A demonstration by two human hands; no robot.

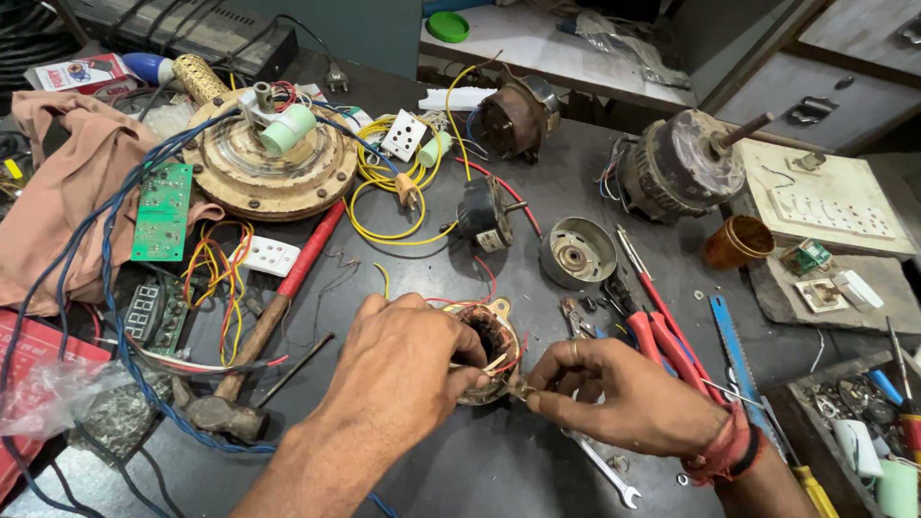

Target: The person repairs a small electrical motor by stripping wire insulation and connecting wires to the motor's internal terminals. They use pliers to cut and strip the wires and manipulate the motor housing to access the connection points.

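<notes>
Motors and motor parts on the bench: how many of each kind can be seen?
Stator held by left hand and right hand: 1
Whole motors: 3
Ceiling fan motor: 1
End cap: 1
Total: 6

left hand (398, 360) — bare, no sleeve | right hand (614, 393) — finger ring, red wrist threads

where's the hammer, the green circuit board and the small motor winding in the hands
hammer (230, 414), head view, on its dark metal head
green circuit board (161, 211), head view, middle of the board's face
small motor winding (494, 338), head view, on the copper coil showing between the two hands
</notes>
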